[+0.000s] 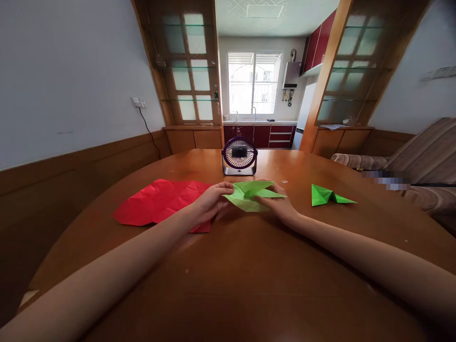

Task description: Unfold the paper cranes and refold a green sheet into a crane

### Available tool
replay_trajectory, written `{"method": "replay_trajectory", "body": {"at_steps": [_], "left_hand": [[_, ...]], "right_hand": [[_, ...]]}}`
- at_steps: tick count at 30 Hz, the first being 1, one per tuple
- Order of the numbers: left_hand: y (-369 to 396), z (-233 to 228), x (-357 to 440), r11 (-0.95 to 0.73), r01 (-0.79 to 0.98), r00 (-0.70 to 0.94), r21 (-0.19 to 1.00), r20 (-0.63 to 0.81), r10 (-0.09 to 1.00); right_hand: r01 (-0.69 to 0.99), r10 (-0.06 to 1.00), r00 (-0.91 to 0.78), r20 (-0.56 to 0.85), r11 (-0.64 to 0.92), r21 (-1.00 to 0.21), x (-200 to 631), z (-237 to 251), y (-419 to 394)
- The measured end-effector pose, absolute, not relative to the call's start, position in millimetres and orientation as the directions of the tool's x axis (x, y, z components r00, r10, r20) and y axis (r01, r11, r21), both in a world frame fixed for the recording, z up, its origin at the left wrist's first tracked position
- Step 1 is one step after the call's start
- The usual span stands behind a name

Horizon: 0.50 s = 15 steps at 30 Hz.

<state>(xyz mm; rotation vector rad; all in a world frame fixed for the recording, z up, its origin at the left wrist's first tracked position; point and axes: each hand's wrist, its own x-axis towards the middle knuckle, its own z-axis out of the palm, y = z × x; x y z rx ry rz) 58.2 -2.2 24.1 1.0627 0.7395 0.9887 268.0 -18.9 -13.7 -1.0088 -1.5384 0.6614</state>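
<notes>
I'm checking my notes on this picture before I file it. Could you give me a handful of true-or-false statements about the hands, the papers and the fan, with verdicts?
1. The left hand and the right hand both hold the light green paper. True.
2. The folded bright green paper is in the right hand. False: it lies on the table, to the right of that hand.
3. The left forearm hides part of the red paper from view. True.
4. The fan stands nearer the camera than the hands. False: it stands beyond them.
5. The red paper shows creases. True.
</notes>
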Motion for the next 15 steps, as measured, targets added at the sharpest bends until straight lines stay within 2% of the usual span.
{"method": "replay_trajectory", "body": {"at_steps": [2,4,9,13,15], "left_hand": [[-3,28,58,0.173,-0.290,0.376,0.941,-0.054,0.925],[-4,32,58,0.163,-0.304,0.369,0.939,-0.042,0.928],[-6,33,59,0.133,-0.302,0.373,0.944,-0.011,0.928],[-4,33,58,0.113,-0.258,0.244,0.959,-0.048,0.969],[-4,36,55,0.019,-0.239,0.203,0.971,0.031,0.979]], "right_hand": [[0.285,0.878,-0.065,0.474,0.472,-0.834,268,-13,-20],[0.288,0.891,-0.047,0.451,0.444,-0.848,268,-12,-21],[0.114,0.921,0.047,0.387,0.380,-0.918,268,-14,-14],[0.025,0.944,0.089,0.318,0.317,-0.948,270,-16,-8],[0.073,0.938,0.100,0.331,0.325,-0.943,272,-17,-6]]}}
